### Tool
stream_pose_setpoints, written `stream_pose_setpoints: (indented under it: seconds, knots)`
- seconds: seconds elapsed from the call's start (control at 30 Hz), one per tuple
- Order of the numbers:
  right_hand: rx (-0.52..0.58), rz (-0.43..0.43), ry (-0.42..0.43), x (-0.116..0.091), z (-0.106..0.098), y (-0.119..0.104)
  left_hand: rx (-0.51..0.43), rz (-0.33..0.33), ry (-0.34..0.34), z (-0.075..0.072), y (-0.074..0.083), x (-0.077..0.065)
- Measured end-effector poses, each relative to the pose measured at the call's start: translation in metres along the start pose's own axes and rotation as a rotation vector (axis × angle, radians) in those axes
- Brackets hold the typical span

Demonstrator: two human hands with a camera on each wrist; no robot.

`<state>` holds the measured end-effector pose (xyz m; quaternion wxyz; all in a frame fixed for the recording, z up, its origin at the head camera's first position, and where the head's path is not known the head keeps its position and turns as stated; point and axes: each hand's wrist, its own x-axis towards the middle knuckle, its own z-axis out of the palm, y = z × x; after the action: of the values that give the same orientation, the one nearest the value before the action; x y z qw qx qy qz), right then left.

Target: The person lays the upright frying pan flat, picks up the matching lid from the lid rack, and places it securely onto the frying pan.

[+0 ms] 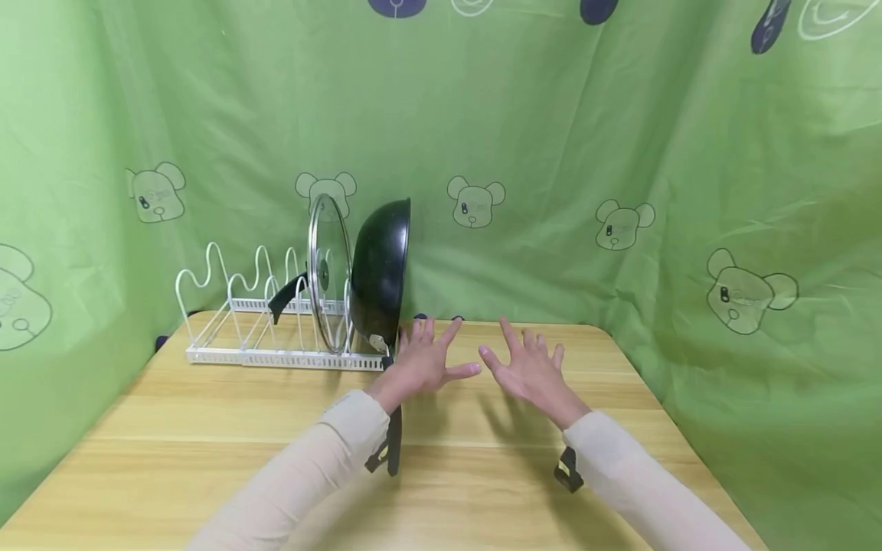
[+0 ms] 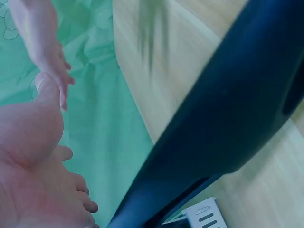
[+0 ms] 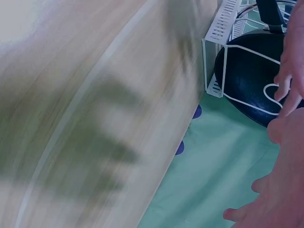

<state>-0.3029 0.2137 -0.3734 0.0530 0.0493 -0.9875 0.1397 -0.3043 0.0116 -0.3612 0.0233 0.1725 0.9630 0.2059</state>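
A black wok (image 1: 379, 264) stands on its edge at the right end of a white wire rack (image 1: 282, 357). Its dark handle (image 1: 395, 444) points toward the front and crosses the left wrist view large. Beside the wok, a glass lid (image 1: 331, 306) with a metal rim stands upright in the rack. My left hand (image 1: 422, 361), fingers spread, is just right of the wok's handle and holds nothing. To the right, over the table, my right hand (image 1: 530, 373) is likewise spread and holds nothing. Both thumbs point toward each other with a gap between.
A black curved handle (image 1: 285, 297) juts out left of the lid. The rack's left slots show bare wire loops (image 1: 200, 283). Everything stands on a light wooden table (image 1: 468, 490), with green printed cloth (image 1: 544, 115) hanging behind and at both sides.
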Motion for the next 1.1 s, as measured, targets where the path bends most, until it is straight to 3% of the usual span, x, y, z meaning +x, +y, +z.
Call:
stream_pose_setpoints:
  seconds: [0.2,0.63,0.87,1.1]
  knots:
    - [0.018,0.000,-0.016,0.002,0.002,-0.002,-0.034,0.019,0.018,-0.012,0.001,0.000]
    - [0.060,-0.055,-0.051,-0.001,0.009,-0.030,-0.107,0.111,0.255,-0.035,0.008,0.003]
    - [0.153,-0.065,-0.149,-0.009,0.010,-0.053,-0.159,0.124,0.376,-0.057,0.013,0.000]
    - [0.247,-0.068,-0.175,-0.012,0.014,-0.069,-0.152,0.107,0.427,-0.083,0.015,-0.005]
